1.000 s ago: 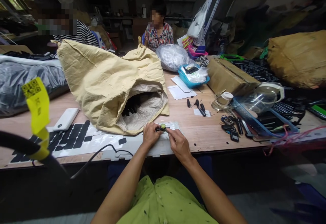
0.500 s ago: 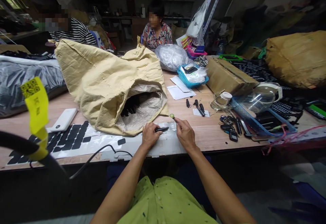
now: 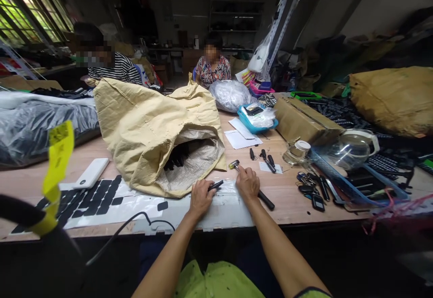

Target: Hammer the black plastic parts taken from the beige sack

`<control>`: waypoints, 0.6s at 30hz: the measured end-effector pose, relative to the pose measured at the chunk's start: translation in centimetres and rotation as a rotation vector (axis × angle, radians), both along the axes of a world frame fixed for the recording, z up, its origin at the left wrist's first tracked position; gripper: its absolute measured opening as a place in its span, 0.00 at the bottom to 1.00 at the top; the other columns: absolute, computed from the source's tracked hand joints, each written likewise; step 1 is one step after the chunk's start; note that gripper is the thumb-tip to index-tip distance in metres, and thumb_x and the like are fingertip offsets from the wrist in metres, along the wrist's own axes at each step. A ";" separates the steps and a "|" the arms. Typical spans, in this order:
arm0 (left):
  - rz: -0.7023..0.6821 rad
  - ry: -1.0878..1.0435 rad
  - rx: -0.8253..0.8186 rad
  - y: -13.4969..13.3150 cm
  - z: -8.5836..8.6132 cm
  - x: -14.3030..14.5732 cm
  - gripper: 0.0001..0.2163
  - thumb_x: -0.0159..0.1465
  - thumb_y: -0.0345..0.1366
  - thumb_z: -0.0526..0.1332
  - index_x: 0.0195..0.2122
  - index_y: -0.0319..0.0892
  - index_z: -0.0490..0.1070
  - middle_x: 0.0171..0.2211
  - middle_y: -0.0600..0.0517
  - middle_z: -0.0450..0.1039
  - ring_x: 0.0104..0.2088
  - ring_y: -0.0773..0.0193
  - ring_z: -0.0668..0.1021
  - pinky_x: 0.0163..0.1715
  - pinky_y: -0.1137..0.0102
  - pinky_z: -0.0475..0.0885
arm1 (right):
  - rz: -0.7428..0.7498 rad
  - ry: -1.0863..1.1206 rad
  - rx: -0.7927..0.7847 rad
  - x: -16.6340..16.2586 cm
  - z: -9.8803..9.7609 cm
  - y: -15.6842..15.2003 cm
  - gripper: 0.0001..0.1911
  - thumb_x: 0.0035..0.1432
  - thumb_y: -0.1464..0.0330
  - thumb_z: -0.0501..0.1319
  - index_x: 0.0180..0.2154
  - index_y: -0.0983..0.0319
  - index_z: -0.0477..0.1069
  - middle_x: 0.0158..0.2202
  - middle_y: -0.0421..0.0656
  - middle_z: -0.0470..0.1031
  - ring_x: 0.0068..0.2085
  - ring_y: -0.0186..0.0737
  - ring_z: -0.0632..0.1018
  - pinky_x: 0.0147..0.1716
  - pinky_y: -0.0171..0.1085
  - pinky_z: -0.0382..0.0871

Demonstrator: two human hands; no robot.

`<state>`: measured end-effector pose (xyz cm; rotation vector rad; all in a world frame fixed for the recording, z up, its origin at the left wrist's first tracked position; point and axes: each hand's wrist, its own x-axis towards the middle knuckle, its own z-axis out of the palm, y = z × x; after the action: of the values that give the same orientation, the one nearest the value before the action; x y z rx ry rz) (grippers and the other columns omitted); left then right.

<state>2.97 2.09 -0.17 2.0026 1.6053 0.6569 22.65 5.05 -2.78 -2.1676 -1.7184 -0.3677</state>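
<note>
My left hand (image 3: 202, 196) is closed on a small black stick-like part (image 3: 216, 184), whose dark end sticks out to the right; its exact kind I cannot make out. My right hand (image 3: 248, 183) is wrapped round a small hammer (image 3: 267, 200). The hammer's yellowish and metal head shows beyond the fingers, and its black handle comes out to the right of the wrist. Both hands are low over a pale sheet (image 3: 225, 207) at the table's front edge. Just behind them lies a beige sack (image 3: 152, 131), its mouth showing dark parts inside.
Black tool-like pieces (image 3: 269, 162) lie right of the sack, with keys (image 3: 306, 178) farther right. Beyond are a blue basket (image 3: 355, 183), a glass jug (image 3: 355, 146) and a cardboard box (image 3: 304, 119). A white power bank (image 3: 91, 173) lies left. Two people sit across the table.
The view has tilted upward. The hammer has turned in my right hand, so its black handle now shows to the right. The left hand keeps the black part.
</note>
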 end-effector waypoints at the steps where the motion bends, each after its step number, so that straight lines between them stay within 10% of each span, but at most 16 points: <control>1: -0.011 0.006 0.005 0.0 -0.2 -0.1 0.11 0.63 0.31 0.59 0.47 0.45 0.74 0.42 0.49 0.73 0.45 0.55 0.72 0.50 0.59 0.64 | -0.005 -0.008 -0.007 -0.1 0.0 0.0 0.17 0.61 0.72 0.57 0.50 0.57 0.75 0.35 0.45 0.69 0.38 0.41 0.67 0.33 0.37 0.53; 13: -0.562 -0.276 0.456 -12.4 -3.6 -0.9 0.10 0.62 0.24 0.50 0.41 0.44 0.63 0.31 0.49 0.72 0.34 0.58 0.72 0.37 0.65 0.70 | -0.006 -0.028 -0.042 -0.2 0.0 0.0 0.18 0.61 0.72 0.56 0.51 0.58 0.73 0.37 0.46 0.70 0.40 0.43 0.68 0.34 0.38 0.55; 18: -0.628 -0.143 0.169 -13.3 -9.2 -2.2 0.10 0.62 0.30 0.51 0.43 0.43 0.67 0.37 0.43 0.76 0.37 0.55 0.77 0.39 0.61 0.73 | -0.006 -0.015 -0.031 -0.3 0.0 0.1 0.18 0.60 0.72 0.56 0.50 0.58 0.74 0.38 0.46 0.70 0.41 0.43 0.68 0.35 0.38 0.56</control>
<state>0.80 -11.24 -9.39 2.3463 0.7822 0.6751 22.34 5.18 -2.77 -2.1976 -1.7367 -0.3624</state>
